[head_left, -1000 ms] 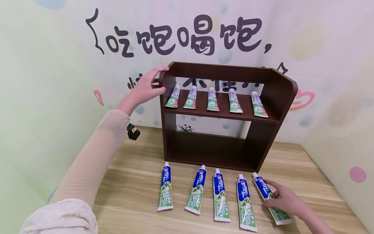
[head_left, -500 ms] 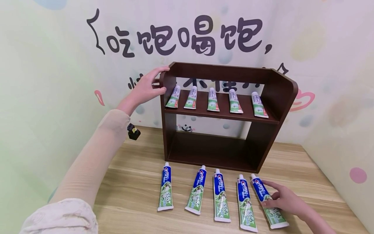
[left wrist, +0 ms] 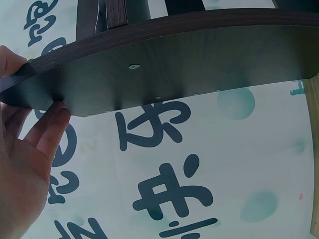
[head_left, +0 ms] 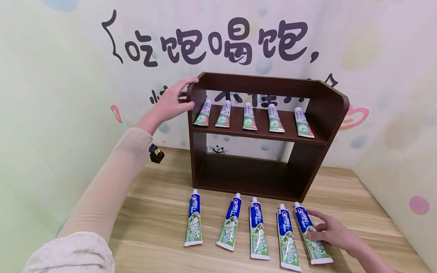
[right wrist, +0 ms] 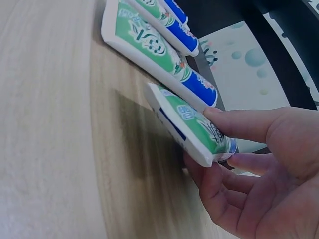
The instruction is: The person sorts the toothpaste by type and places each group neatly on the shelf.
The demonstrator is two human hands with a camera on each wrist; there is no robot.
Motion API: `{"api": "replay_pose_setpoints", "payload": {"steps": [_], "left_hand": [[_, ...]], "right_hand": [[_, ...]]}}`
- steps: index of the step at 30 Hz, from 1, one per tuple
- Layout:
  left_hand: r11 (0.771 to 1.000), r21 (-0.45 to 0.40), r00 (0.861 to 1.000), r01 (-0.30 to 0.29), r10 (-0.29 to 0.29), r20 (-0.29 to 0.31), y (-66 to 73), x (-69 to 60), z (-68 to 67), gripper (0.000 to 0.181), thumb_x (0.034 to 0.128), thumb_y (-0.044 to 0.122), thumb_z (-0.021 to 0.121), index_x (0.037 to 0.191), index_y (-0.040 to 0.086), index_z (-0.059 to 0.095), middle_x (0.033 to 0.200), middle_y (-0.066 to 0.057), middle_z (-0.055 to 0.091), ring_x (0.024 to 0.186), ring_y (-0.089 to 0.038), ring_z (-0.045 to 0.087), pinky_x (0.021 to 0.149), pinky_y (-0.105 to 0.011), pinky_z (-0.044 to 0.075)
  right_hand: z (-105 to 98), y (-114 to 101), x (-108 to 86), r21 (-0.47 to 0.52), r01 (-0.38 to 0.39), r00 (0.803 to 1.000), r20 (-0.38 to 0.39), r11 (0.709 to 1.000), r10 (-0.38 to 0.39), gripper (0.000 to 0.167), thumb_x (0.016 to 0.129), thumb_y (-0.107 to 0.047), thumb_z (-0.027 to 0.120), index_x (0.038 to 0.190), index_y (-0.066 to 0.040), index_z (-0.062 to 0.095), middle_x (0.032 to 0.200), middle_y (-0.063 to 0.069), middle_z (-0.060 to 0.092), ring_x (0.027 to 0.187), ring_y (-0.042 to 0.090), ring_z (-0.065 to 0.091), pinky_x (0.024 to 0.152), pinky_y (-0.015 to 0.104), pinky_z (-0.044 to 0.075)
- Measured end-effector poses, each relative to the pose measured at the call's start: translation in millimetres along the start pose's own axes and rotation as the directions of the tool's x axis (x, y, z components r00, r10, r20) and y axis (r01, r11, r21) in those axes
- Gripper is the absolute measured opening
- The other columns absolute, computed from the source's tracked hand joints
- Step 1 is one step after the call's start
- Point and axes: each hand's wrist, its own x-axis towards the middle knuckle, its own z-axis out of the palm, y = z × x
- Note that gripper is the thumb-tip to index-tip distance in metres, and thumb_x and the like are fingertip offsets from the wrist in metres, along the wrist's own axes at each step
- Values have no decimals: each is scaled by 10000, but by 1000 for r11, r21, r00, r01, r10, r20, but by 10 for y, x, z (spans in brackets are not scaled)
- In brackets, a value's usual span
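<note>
My left hand (head_left: 170, 102) grips the upper left side panel of a dark brown two-tier shelf (head_left: 239, 134). In the left wrist view its thumb and fingers lie on opposite faces of that panel (left wrist: 174, 64). My right hand (head_left: 336, 233) pinches the rightmost blue-and-green toothpaste tube (head_left: 308, 227) between thumb and fingers. The right wrist view shows this tube (right wrist: 187, 119) tilted on its edge, its flat end towards the camera. To its left lie several like tubes, among them one toothpaste tube (head_left: 288, 239) close beside it, caps pointing at the shelf.
Several smaller white-and-green tubes (head_left: 248, 117) lean in a row on the upper tier. A small black object (head_left: 156, 154) sits left of the shelf on the wooden table (head_left: 150, 212). Patterned cloth walls (head_left: 392, 76) with large black lettering close off the back and sides.
My right hand has turned the rightmost toothpaste tube straighter, its flat end swinging left, nearer in line with its neighbour. My left hand stays on the shelf panel.
</note>
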Motion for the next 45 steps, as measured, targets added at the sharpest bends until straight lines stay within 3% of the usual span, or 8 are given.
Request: {"api": "replay_pose_setpoints", "payload": {"steps": [5, 12, 21, 29, 45], "left_hand": [[1000, -11, 1000, -4, 4, -2, -10, 1, 4, 635, 884, 67, 621, 1481, 143, 420, 1598, 3, 365, 1339, -339, 518, 1086, -480, 493], [1000, -9, 1000, -3, 3, -5, -14, 2, -3, 627, 884, 70, 616, 1477, 136, 423, 1594, 12, 372, 1326, -337, 531, 1085, -468, 496], [1000, -12, 1000, -3, 3, -3, -14, 12, -6, 624, 884, 69, 619, 1475, 134, 429, 1593, 12, 373, 1335, -326, 525, 1098, -468, 485], [1000, 1, 1000, -2, 2, -2, 1, 0, -6, 622, 892, 83, 613, 1479, 159, 424, 1593, 19, 371, 1357, -285, 506, 1089, -438, 498], [1000, -31, 1000, 5, -6, -4, 5, -4, -2, 621, 889, 67, 616, 1476, 139, 426, 1592, 19, 372, 1323, -333, 532, 1079, -468, 502]], "right_hand": [[-41, -43, -43, 33, 49, 998, 31, 998, -50, 925, 877, -306, 738, 1543, 8, 179, 932, 82, 656, 760, 174, 589, 542, 239, 479], [-88, -190, -41, 130, 120, 990, 52, 984, -128, 896, 918, -233, 693, 1556, 4, 110, 994, 117, 669, 844, 194, 632, 647, 297, 572], [-125, -479, 37, 90, 156, 988, 8, 984, -157, 875, 925, -239, 683, 1566, -28, 127, 1079, 156, 674, 913, 229, 623, 702, 322, 572], [-73, -728, 167, 94, 164, 986, -3, 982, -164, 875, 906, -264, 707, 1570, -82, 167, 1092, 154, 658, 935, 227, 632, 743, 342, 581], [79, -1099, 534, 125, 201, 979, -20, 972, -200, 847, 899, -279, 714, 1567, -135, 214, 1131, 172, 653, 886, 208, 618, 739, 316, 566]]}}
